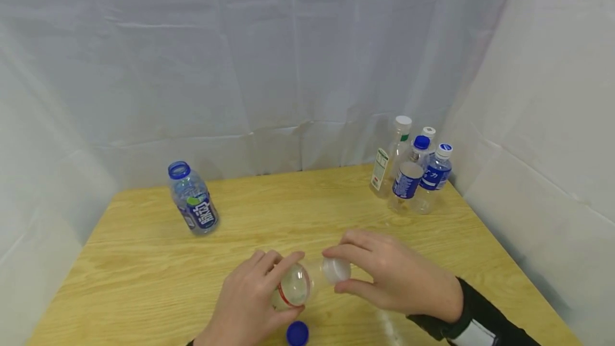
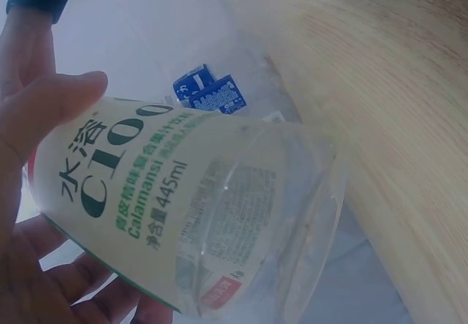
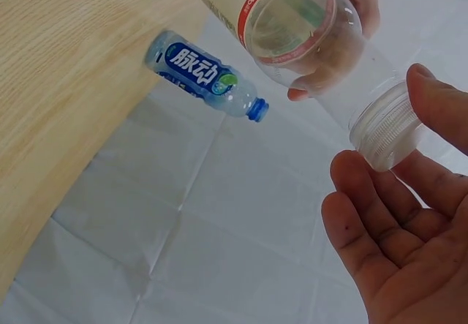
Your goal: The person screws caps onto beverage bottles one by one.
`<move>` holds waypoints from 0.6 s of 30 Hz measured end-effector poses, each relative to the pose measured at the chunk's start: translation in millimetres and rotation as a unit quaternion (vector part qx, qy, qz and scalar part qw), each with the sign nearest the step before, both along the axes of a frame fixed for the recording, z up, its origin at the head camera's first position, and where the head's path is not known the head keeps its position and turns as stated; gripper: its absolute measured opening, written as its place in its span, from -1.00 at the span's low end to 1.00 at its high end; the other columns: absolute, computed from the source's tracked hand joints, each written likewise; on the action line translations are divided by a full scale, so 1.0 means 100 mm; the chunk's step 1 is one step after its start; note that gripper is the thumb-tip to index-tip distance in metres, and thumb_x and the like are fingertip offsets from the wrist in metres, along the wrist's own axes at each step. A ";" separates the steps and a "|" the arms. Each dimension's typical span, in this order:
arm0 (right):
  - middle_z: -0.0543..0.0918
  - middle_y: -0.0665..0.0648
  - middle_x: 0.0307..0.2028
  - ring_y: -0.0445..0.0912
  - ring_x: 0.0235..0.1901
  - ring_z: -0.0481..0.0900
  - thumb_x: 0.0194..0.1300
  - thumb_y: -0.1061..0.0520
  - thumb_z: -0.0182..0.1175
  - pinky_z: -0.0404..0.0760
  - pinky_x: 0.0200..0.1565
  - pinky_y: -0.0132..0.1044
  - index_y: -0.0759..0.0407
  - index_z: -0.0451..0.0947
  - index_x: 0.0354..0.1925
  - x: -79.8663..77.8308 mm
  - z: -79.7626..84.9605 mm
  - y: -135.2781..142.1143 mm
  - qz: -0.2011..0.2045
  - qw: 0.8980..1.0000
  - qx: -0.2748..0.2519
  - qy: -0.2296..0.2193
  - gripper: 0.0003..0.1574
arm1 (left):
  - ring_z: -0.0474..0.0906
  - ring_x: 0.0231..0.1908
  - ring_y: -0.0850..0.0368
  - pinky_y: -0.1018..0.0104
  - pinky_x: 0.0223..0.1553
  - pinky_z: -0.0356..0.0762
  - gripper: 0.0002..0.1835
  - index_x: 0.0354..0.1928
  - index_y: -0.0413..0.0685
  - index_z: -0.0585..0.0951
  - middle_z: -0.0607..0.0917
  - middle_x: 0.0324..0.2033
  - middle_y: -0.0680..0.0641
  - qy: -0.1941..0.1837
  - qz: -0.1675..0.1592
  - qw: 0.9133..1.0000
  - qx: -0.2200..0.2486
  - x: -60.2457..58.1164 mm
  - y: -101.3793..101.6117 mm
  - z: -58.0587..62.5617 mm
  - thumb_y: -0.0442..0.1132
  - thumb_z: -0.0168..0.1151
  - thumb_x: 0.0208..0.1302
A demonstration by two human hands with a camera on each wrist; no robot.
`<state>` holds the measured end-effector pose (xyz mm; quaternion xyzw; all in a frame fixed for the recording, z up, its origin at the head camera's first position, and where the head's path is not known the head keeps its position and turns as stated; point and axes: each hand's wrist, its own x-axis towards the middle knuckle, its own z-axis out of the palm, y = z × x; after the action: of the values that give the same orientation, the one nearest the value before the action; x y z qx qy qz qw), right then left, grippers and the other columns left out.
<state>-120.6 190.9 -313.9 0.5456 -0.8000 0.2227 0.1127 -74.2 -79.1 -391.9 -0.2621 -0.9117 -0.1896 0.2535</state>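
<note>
My left hand (image 1: 252, 295) grips the body of a clear plastic bottle (image 1: 294, 285), which lies tilted with its neck toward the right. In the left wrist view the bottle's label (image 2: 117, 185) reads C100, and its clear base points away from the hand. At the neck, my right hand (image 1: 389, 271) pinches the whitish translucent cap (image 1: 336, 270) between thumb and fingers. The right wrist view shows the ribbed cap (image 3: 387, 126) on the neck, with the thumb against it. Just below the bottle lies a loose blue cap (image 1: 297, 333) on the table.
On the wooden table (image 1: 144, 282), an uncapped blue bottle (image 1: 194, 202) stands at the back left. Several capped bottles cluster at the back right, among them one with a blue cap (image 1: 422, 142). White sheeting (image 1: 250, 68) hangs behind and along both sides.
</note>
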 end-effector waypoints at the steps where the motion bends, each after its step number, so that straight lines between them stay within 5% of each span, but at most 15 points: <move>1: 0.54 -0.15 -0.12 -0.34 -0.27 0.43 0.36 -0.10 0.33 0.45 -0.22 -0.62 -0.01 0.54 0.22 0.00 0.00 0.00 -0.001 1.000 -0.001 -0.001 -0.48 | 0.42 -0.32 0.34 0.47 -0.38 0.52 -0.08 0.24 0.26 0.59 0.56 -0.28 0.22 0.001 -0.002 1.000 0.001 0.00 0.00 0.00 0.18 0.67 -0.33; 13: 0.55 -0.14 -0.12 -0.36 -0.27 0.45 0.40 -0.07 0.30 0.46 -0.22 -0.65 0.05 0.53 0.19 0.02 0.00 0.01 -0.005 1.000 -0.015 -0.013 -0.53 | 0.44 -0.33 0.33 0.43 -0.38 0.54 -0.09 0.17 0.20 0.62 0.55 -0.31 0.20 0.028 -0.003 1.000 0.002 -0.03 0.04 -0.01 0.17 0.69 -0.41; 18: 0.60 -0.05 0.07 -0.28 -0.08 0.60 0.43 0.02 0.27 0.59 -0.06 -0.54 0.02 0.48 0.29 -0.01 -0.03 0.01 -0.012 0.999 -0.033 -0.027 -0.49 | 0.47 -0.28 0.32 0.43 -0.36 0.56 -0.07 0.20 0.17 0.59 0.56 -0.27 0.16 0.022 0.014 1.000 0.011 -0.03 0.06 0.01 0.22 0.68 -0.37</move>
<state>-121.5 192.3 -316.4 0.5254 -0.8018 0.2621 0.1112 -77.2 -72.7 -390.9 -0.2507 -0.9074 -0.1904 0.2785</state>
